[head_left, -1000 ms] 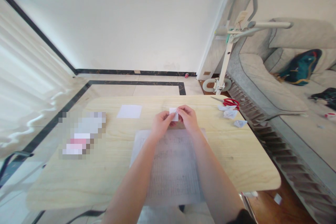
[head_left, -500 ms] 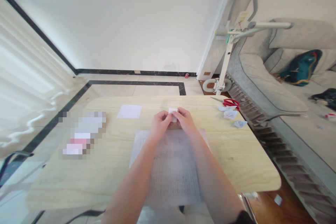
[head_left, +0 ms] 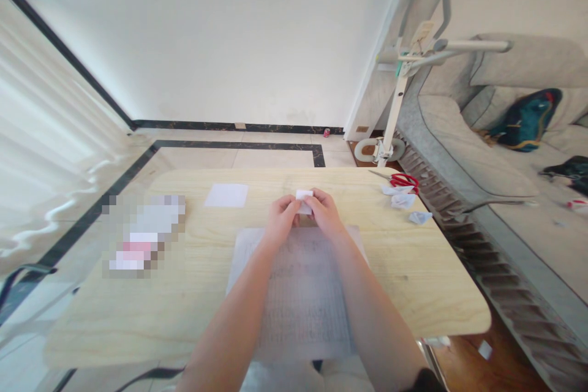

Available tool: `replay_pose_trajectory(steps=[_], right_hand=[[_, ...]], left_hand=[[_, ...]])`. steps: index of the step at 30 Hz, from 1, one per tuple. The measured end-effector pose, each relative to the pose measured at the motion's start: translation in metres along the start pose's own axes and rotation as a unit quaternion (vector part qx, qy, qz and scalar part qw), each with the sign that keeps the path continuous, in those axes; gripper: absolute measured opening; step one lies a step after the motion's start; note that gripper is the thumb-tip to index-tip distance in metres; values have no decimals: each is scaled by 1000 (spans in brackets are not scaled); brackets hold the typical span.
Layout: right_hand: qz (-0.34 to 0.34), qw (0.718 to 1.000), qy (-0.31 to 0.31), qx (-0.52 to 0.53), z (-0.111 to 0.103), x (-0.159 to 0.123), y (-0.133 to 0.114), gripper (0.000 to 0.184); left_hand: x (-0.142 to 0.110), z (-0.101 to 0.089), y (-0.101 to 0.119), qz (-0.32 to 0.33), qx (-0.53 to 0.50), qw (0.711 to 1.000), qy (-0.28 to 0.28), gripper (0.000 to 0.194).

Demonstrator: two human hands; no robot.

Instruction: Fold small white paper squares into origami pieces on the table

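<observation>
Left hand [head_left: 282, 217] | right hand [head_left: 327, 213] | both pinching small straight-edged white paper [head_left: 304, 195] | pale wood-grain table [head_left: 425, 285]

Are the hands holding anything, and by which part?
A small white paper piece, held at its two sides by the left hand and right hand.

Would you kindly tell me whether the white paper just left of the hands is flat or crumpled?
Flat: the white paper lies on the table as a smooth shape with four straight edges and no visible creases.
</observation>
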State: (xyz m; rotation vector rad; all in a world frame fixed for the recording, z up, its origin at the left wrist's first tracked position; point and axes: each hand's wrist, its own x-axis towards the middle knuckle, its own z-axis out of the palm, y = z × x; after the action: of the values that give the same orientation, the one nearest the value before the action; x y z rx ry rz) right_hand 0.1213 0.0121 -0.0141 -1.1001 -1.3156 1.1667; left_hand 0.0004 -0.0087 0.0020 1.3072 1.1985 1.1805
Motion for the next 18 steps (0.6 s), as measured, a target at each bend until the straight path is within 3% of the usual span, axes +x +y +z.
replay_pose_trajectory(steps=[7,18], right_hand=[[10,999,-24,29,2,-1,-4,22],[16,999,11,37,2,1,-1,18]], left_hand=[[1,-2,0,26,33,999,16,29],[1,0,-5,28,36,999,-3,30]])
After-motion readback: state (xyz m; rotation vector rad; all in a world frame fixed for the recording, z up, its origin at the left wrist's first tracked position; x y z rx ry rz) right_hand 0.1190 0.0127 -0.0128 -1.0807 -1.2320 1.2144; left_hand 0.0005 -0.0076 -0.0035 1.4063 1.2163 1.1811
